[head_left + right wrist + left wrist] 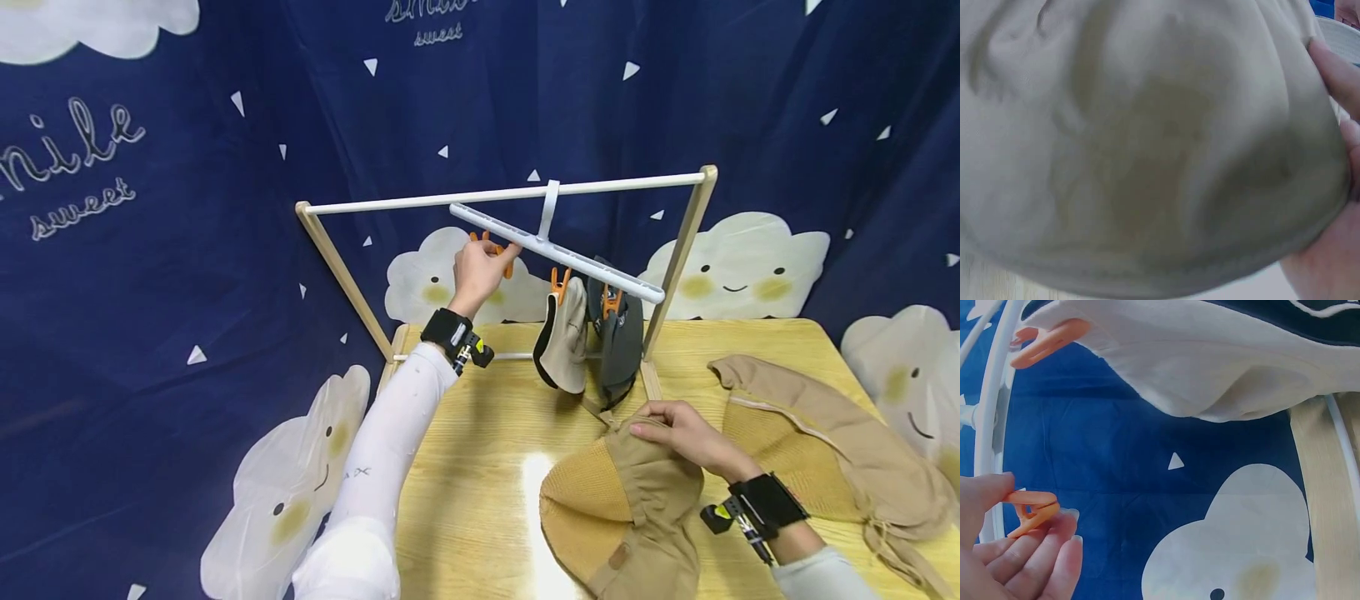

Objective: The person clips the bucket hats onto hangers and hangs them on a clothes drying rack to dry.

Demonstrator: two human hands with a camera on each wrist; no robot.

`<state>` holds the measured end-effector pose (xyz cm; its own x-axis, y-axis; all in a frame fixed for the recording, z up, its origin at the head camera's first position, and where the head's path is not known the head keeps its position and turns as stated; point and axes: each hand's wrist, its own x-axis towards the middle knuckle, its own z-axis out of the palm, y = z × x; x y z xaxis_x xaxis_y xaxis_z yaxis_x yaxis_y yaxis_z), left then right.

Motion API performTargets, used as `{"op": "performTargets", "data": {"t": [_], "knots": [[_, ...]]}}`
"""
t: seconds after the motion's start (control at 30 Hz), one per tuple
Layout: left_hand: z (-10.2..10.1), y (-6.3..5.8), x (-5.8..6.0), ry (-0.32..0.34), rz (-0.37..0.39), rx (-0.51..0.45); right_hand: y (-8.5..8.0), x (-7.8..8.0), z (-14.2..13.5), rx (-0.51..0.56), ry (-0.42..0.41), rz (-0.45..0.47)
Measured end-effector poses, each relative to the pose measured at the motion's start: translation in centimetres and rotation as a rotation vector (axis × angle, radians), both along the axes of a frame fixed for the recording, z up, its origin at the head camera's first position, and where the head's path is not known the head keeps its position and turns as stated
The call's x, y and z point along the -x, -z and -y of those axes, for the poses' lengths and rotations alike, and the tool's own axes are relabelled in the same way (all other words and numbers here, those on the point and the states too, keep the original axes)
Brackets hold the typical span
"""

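Observation:
My left hand [480,271] is raised at the left part of a white clip hanger [579,265], which hooks over a rack's white rod. In the left wrist view it pinches an orange clip [1038,505] between thumb and fingers. A beige cap [567,346] and a dark grey cap [624,354] hang from other orange clips farther right. Lower down, my right hand [686,433] grips the edge of a tan sun hat [660,500] with a yellowish mesh part. Cloth fills most of the right wrist view, with the thumb at its right edge.
A second tan hat [862,450] with mesh and a tie cord lies at the right of the wooden table [465,483]. The rack's wooden legs [341,279] stand on either side of the hanger. A blue curtain [187,317] with cloud prints hangs behind.

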<state>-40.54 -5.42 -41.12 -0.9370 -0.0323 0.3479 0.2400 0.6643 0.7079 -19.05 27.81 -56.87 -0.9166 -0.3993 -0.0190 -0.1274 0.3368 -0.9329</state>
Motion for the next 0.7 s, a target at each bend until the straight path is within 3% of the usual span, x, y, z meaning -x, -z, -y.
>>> {"op": "performTargets", "data": {"t": [0.17, 0.37, 0.47, 0.6, 0.7], "knots": [[-0.2, 0.3, -0.6, 0.023, -0.022, -0.05, 0.4, -0.1, 1.2, 0.051, 0.057, -0.004], [-0.4, 0.8, -1.1, 0.052, -0.073, -0.049, 1.2, -0.8, 2.5, -0.059, 0.179, -0.079], [-0.3, 0.8, -1.3, 0.057, -0.107, -0.034, 1.5, -1.0, 2.8, -0.062, 0.158, -0.096], [-0.3, 1.0, -1.2, 0.066, -0.133, -0.014, 1.5, -1.2, 2.3, 0.035, 0.08, 0.057], [-0.3, 1.2, -1.2, 0.073, -0.133, -0.009, 1.8, -1.5, 2.0, 0.061, 0.084, 0.154]]}}
